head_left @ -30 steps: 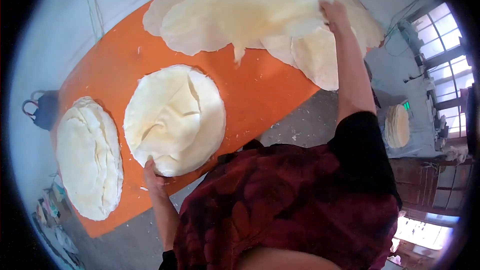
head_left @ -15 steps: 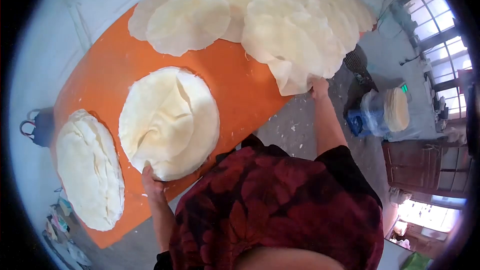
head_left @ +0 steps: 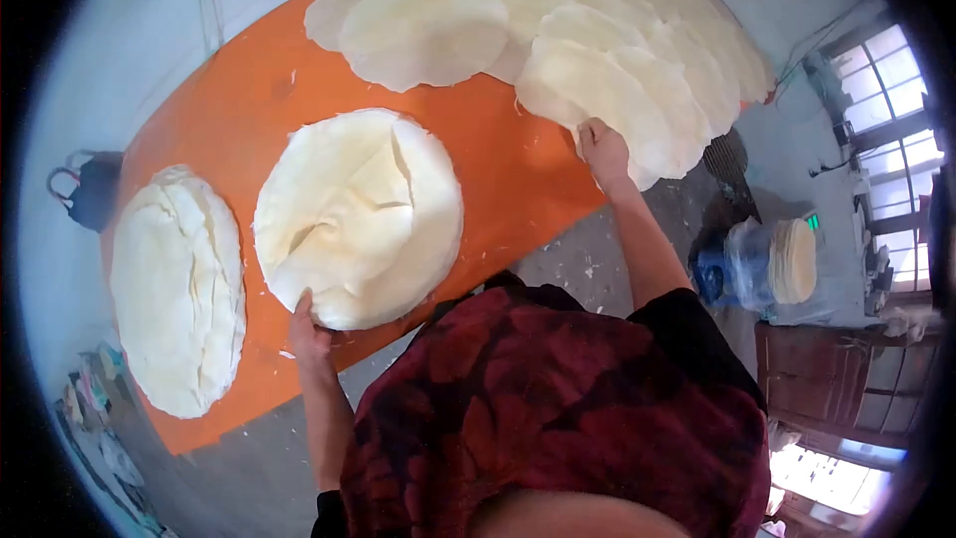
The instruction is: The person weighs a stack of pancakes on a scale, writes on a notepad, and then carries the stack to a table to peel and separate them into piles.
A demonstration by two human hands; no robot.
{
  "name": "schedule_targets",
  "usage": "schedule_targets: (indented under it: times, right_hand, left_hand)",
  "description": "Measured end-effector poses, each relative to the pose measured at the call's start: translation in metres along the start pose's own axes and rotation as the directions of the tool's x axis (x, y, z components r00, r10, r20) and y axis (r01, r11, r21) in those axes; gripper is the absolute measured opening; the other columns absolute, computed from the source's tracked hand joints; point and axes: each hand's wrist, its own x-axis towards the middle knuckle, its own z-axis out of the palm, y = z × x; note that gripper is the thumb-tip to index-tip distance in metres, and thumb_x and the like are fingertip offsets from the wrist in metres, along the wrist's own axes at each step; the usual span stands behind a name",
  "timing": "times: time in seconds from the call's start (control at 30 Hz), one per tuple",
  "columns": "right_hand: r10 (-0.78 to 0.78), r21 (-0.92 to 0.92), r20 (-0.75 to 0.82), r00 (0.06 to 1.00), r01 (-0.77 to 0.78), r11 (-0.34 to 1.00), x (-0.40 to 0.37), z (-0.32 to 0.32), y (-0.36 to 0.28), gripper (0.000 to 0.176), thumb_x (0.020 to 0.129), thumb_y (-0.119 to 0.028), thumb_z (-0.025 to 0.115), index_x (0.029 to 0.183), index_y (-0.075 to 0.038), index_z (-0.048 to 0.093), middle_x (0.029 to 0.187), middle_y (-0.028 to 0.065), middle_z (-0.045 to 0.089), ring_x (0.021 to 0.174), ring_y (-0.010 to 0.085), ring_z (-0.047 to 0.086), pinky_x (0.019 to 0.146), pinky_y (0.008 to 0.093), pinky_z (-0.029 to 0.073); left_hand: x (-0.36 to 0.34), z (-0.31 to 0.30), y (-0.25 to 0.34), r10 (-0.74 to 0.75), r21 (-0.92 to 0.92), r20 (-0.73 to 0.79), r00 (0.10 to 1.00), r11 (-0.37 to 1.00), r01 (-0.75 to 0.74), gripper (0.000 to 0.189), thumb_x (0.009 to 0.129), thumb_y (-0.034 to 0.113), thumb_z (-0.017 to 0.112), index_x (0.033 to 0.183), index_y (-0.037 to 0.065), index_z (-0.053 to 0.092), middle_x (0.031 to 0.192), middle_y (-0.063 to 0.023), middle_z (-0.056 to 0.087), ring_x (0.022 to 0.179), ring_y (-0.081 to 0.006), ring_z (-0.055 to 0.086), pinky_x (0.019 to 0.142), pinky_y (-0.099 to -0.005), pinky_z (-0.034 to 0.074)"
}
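Note:
A thick round stack of thin pale flatbreads point(head_left: 360, 229) lies on the orange table, its top sheet creased with a raised fold. My left hand point(head_left: 312, 331) grips the near-left rim of this stack, thumb on top and fingers hidden below. My right hand point(head_left: 604, 151) is closed at the near-left edge of a thin flatbread sheet point(head_left: 588, 90), which overlaps other sheets at the table's right side. Its fingertips are partly hidden, but they appear to pinch that edge.
Many overlapping sheets point(head_left: 637, 0) cover the table's far end. A second stack point(head_left: 174, 299), folded along its top, sits at the left end of the orange table point(head_left: 518, 199). On the right, a round pale stack point(head_left: 793, 261) stands beside blue plastic. A dark bag point(head_left: 95, 189) is by the wall.
My right hand has moved left along the near edge of the spread sheets, and the corner that hung folded there now lies flatter. My left hand keeps its place on the stack. The view has shifted slightly.

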Motion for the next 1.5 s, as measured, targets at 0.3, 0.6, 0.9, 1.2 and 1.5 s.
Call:
schedule_targets:
  times: [0.3, 0.6, 0.9, 1.2, 1.5]
  right_hand:
    - [-0.266, 0.183, 0.47, 0.842, 0.202, 0.962, -0.018, 0.017, -0.086, 0.035, 0.075, -0.031, 0.054, 0.098, -0.005, 0.055, 0.082, 0.0128, 0.06, 0.078, 0.0292, 0.057, 0.068, 0.035, 0.046]
    - [-0.614, 0.312, 0.198, 0.764, 0.545, 0.778, -0.07, 0.102, -0.185, 0.036, 0.072, -0.023, 0.061, 0.1, -0.004, 0.048, 0.096, 0.0133, 0.054, 0.084, 0.0267, 0.053, 0.07, 0.0361, 0.044]
    - [-0.374, 0.43, 0.629, 0.681, 0.095, 0.898, -0.061, 0.132, -0.21, 0.026, 0.073, -0.025, 0.056, 0.074, 0.001, 0.052, 0.069, 0.01, 0.057, 0.056, 0.0205, 0.053, 0.052, 0.0304, 0.044]
    - [-0.307, 0.519, 0.855, 0.419, -0.689, 0.506, -0.05, 0.002, -0.216, 0.019, 0.074, -0.019, 0.057, 0.084, -0.003, 0.056, 0.072, 0.0047, 0.058, 0.061, 0.0114, 0.054, 0.05, 0.0235, 0.045]
    - [-0.332, 0.791, 0.611, 0.718, -0.556, 0.254, 0.075, -0.082, -0.205, 0.016, 0.078, -0.017, 0.05, 0.087, -0.004, 0.053, 0.08, 0.0062, 0.057, 0.075, 0.016, 0.058, 0.06, 0.0308, 0.048]
  left_hand:
    - [-0.012, 0.022, 0.005, 0.219, -0.048, 0.024, 0.975, 0.975, -0.218, 0.041, 0.079, 0.008, 0.052, 0.115, -0.005, 0.039, 0.109, -0.0148, 0.051, 0.099, -0.0266, 0.051, 0.083, -0.0384, 0.043]
    - [-0.039, 0.005, -0.007, 0.241, -0.03, -0.118, 0.963, 0.969, -0.246, 0.042, 0.077, 0.008, 0.054, 0.114, -0.005, 0.04, 0.108, -0.0146, 0.05, 0.097, -0.026, 0.051, 0.083, -0.0373, 0.043]
    - [-0.057, 0.004, -0.009, 0.688, 0.623, -0.173, 0.705, 0.631, -0.462, 0.05, 0.071, 0.01, 0.06, 0.115, -0.003, 0.039, 0.115, -0.0209, 0.044, 0.107, -0.0322, 0.043, 0.089, -0.0422, 0.036]
    - [-0.075, 0.038, 0.035, 0.581, 0.82, 0.375, 0.723, 0.156, -0.551, 0.023, 0.071, 0.009, 0.055, 0.093, 0.002, 0.059, 0.093, -0.0141, 0.058, 0.089, -0.0267, 0.055, 0.078, -0.0328, 0.042]
    - [-0.168, 0.181, 0.123, 0.62, 0.633, 0.334, 0.71, 0.41, -0.656, 0.019, 0.079, 0.015, 0.057, 0.084, -0.002, 0.059, 0.075, 0.001, 0.056, 0.069, -0.0059, 0.049, 0.063, -0.0186, 0.038]
